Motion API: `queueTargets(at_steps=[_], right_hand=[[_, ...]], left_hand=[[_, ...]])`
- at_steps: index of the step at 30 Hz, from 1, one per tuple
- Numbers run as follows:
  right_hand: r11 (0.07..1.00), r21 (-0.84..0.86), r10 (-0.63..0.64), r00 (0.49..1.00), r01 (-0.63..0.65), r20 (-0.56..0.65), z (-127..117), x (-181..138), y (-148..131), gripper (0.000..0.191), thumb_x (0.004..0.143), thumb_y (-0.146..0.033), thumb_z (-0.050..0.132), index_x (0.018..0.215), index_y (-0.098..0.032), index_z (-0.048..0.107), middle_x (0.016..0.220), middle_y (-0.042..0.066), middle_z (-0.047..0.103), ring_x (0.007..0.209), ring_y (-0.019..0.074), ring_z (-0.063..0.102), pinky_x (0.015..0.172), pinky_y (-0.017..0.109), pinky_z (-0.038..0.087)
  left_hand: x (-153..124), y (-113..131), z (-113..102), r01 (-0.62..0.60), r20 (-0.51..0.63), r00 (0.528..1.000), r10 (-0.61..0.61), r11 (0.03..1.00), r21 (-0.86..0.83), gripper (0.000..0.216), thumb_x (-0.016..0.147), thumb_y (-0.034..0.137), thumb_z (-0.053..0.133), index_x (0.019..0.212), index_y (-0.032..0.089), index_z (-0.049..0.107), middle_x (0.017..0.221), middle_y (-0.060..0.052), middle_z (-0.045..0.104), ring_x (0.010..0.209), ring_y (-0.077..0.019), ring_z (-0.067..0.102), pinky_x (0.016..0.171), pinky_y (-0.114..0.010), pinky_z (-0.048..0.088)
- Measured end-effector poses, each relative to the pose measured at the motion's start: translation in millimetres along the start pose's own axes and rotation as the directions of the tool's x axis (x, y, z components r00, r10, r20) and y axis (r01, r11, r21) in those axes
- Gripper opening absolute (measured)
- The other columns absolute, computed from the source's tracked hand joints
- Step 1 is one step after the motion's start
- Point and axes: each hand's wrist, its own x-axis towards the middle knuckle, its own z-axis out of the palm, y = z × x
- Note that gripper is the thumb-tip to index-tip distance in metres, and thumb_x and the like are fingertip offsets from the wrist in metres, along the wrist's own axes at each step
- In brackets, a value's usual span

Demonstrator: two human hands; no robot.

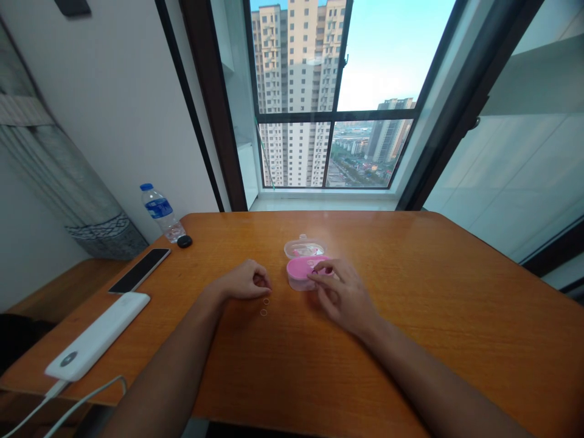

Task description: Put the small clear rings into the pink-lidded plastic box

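Note:
A small oval plastic box [300, 283] with a pink top surface stands on the wooden table. Its clear lid [305, 248] is folded back on the far side. Over the pink surface is my right hand [344, 292], thumb and fingers pinched at the box's right part. A tiny dark spot shows at those fingertips, too small to name. My left hand [249, 280] rests on the table to the left of the box, fingers curled in, their contents hidden. Just below its fingertips lie two thin small rings, a nearer ring [263, 312] and a farther ring [266, 301].
On the table's left side are a phone [140, 271], a white power bank [98, 336] with a white cable [57, 389], a water bottle [162, 212] and a small black round object [184, 241]. A window [335, 115] stands beyond the table's far edge.

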Motion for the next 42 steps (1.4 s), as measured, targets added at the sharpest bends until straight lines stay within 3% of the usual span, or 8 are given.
queueTargets(at_steps=[3, 6, 9, 13, 18, 28, 35, 42], right_hand=[[0.988, 0.066, -0.151, 0.975, 0.142, 0.161, 5.4, -1.5, -13.2, 0.032, 0.085, -0.015, 0.053, 0.112, -0.023, 0.068, 0.108, 0.009, 0.061, 0.096, 0.0229, 0.054, 0.084, 0.039, 0.045], [0.966, 0.12, -0.258, 0.908, 0.23, 0.331, 12.7, -2.9, -24.9, 0.031, 0.088, -0.02, 0.053, 0.116, -0.023, 0.066, 0.114, 0.009, 0.062, 0.101, 0.0242, 0.054, 0.088, 0.041, 0.043], [0.949, 0.192, -0.313, 0.832, 0.252, 0.458, 18.3, -4.6, -34.3, 0.041, 0.091, -0.03, 0.053, 0.131, -0.024, 0.057, 0.129, 0.009, 0.059, 0.112, 0.0262, 0.051, 0.098, 0.044, 0.038], [0.948, 0.247, -0.306, 0.787, 0.201, 0.536, 23.4, -7.0, -42.2, 0.06, 0.092, -0.045, 0.053, 0.147, -0.026, 0.038, 0.148, 0.006, 0.046, 0.125, 0.0279, 0.042, 0.104, 0.046, 0.032], [0.964, 0.225, -0.248, 0.775, 0.14, 0.58, 26.0, -6.5, -44.1, 0.066, 0.091, -0.051, 0.052, 0.149, -0.024, 0.035, 0.149, 0.007, 0.045, 0.128, 0.0305, 0.038, 0.106, 0.048, 0.028], [0.952, 0.25, -0.292, 0.771, 0.177, 0.566, 24.4, -2.3, -44.5, 0.05, 0.095, -0.042, 0.049, 0.141, -0.023, 0.046, 0.13, 0.007, 0.06, 0.115, 0.0263, 0.046, 0.099, 0.042, 0.032], [0.955, 0.227, -0.286, 0.782, 0.189, 0.553, 27.5, -3.9, -45.0, 0.057, 0.094, -0.046, 0.051, 0.145, -0.022, 0.041, 0.131, 0.01, 0.058, 0.115, 0.0271, 0.046, 0.1, 0.043, 0.032], [0.962, 0.181, -0.269, 0.796, 0.202, 0.542, 29.4, -3.5, -47.3, 0.055, 0.091, -0.049, 0.054, 0.136, -0.018, 0.05, 0.128, 0.011, 0.058, 0.114, 0.0274, 0.048, 0.099, 0.044, 0.035]], left_hand=[[-0.9, 2.0, -0.2, 0.043, 0.024, 0.999, -0.044, 0.999, 0.012, 0.028, 0.067, 0.035, 0.071, 0.082, 0.012, 0.076, 0.058, 0.001, 0.056, 0.053, -0.0099, 0.047, 0.047, -0.02, 0.032], [-1.4, 4.1, -1.8, 0.057, 0.052, 0.997, -0.058, 0.998, 0.033, 0.026, 0.066, 0.035, 0.072, 0.079, 0.013, 0.077, 0.058, 0.0, 0.058, 0.054, -0.0103, 0.047, 0.047, -0.02, 0.032], [-2.4, 5.7, -4.5, 0.048, 0.08, 0.995, -0.052, 0.997, 0.052, 0.024, 0.067, 0.034, 0.069, 0.077, 0.014, 0.078, 0.058, 0.0, 0.06, 0.054, -0.0103, 0.046, 0.047, -0.02, 0.031], [-3.2, 7.9, -5.3, 0.061, 0.096, 0.993, -0.066, 0.997, 0.05, 0.023, 0.065, 0.031, 0.069, 0.077, 0.013, 0.078, 0.058, -0.001, 0.063, 0.053, -0.0105, 0.047, 0.047, -0.02, 0.031], [-2.5, 11.5, -1.8, 0.083, 0.063, 0.994, -0.087, 0.994, 0.066, 0.022, 0.064, 0.031, 0.068, 0.073, 0.013, 0.076, 0.059, -0.002, 0.064, 0.053, -0.0107, 0.049, 0.047, -0.02, 0.032], [-0.2, 9.9, 3.2, 0.07, 0.038, 0.997, -0.072, 0.996, 0.055, 0.021, 0.063, 0.029, 0.067, 0.072, 0.012, 0.075, 0.056, 0.0, 0.06, 0.051, -0.0102, 0.047, 0.046, -0.02, 0.032], [0.7, 10.4, 3.4, 0.099, 0.057, 0.993, -0.101, 0.995, 0.033, 0.023, 0.063, 0.03, 0.067, 0.073, 0.011, 0.075, 0.055, 0.0, 0.059, 0.05, -0.0095, 0.046, 0.046, -0.02, 0.031], [-0.4, 10.0, 2.6, 0.066, 0.047, 0.997, -0.068, 0.997, 0.049, 0.021, 0.064, 0.029, 0.067, 0.072, 0.011, 0.074, 0.055, 0.0, 0.058, 0.051, -0.0095, 0.046, 0.046, -0.02, 0.031]])
